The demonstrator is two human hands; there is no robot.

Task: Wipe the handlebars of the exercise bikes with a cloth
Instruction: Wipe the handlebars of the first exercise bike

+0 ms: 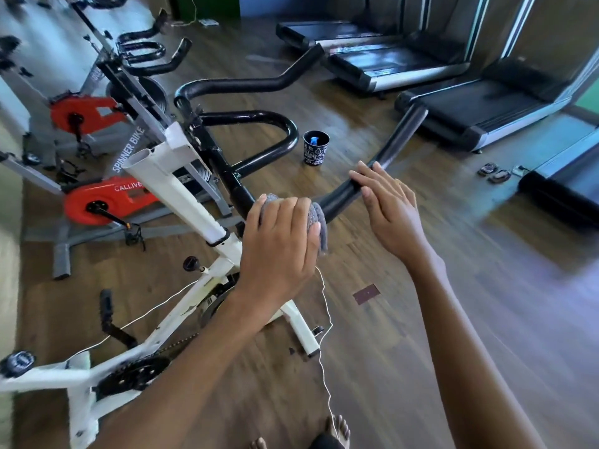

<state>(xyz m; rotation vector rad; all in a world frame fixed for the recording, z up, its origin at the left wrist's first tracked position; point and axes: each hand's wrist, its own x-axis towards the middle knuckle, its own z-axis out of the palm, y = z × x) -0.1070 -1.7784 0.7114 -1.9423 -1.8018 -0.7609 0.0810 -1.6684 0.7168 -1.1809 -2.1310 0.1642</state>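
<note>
At the far left stood two red-and-grey spin bikes, the nearer one lettered "SPINNER BIKE" on its frame. Just right of them, the white exercise bike ran from the lower left corner up toward the middle, its black pedal low on the left. Its black handlebar spread across the centre, with an inner loop and two long outer horns.

The left hand sat on the near part of that bar, where it joins the stem. Its fingers were curled over the bar, clasping a grey cloth against it. The cloth was bunched under the palm and showed at both sides of the hand, with a fold hanging at the right. A thin white cord trailed down below the wrist.

Just to the right, the right hand lay flat with its fingers straight and together, holding nothing, the fingertips touching the bend of the right horn.

Beyond the bar, a dark patterned cup stood on the wooden floor with something blue inside. Farther right were the treadmills, with a pair of sandals lying near them.
</note>
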